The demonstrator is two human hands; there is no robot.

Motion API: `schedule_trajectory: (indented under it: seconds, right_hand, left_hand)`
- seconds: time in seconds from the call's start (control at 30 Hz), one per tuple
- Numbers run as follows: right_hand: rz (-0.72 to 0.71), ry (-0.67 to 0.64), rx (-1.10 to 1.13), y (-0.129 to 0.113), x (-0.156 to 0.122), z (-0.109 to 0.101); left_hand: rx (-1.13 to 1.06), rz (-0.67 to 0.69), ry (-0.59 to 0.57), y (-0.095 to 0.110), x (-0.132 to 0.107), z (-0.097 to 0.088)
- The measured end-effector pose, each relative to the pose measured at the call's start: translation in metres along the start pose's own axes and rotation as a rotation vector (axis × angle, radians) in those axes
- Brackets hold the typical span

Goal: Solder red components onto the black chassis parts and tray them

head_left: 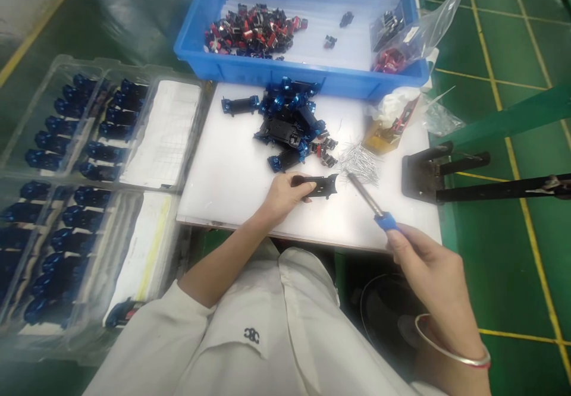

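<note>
My left hand (281,197) is closed round a flat black plastic chassis piece (322,185), holding it just above the white table (232,170). My right hand (428,268) grips a screwdriver (368,200) by its blue handle. The metal shaft points up-left and its tip touches a heap of small silver screws (360,163) right of the chassis. A pile of blue and black toy car parts (292,123) lies beyond my left hand.
A blue bin (223,57) at the table's far edge holds several red and black small parts and plastic bags (401,39). Clear trays (80,164) of blue car bodies sit to the left. A black metal fixture (428,176) stands at the table's right.
</note>
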State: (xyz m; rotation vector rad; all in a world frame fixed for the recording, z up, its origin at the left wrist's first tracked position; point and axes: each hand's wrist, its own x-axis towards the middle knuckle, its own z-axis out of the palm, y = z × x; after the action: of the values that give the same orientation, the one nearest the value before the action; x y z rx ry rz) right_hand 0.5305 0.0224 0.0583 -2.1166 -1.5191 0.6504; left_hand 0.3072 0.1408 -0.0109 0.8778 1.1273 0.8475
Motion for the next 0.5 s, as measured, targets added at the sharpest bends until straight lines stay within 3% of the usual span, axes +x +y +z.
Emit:
schedule_trajectory:
  seconds: [0.13, 0.23, 0.37, 0.5]
  right_hand:
    - [0.158, -0.023, 0.404, -0.002, 0.011, 0.009]
    - [0.214, -0.087, 0.612, -0.005, 0.024, 0.026]
    - [0.205, -0.195, 0.729, -0.018, 0.038, 0.042]
    - [0.228, -0.268, 0.813, -0.031, 0.04, 0.049]
  left_hand:
    - [0.164, 0.113, 0.03, 0.004, -0.011, 0.003]
    - [0.433, 0.42, 0.021, 0.006, -0.025, 0.006]
    - [0.696, 0.873, -0.144, 0.001, -0.038, 0.005]
    - [0.837, 1.086, -0.316, -0.006, -0.04, -0.003]
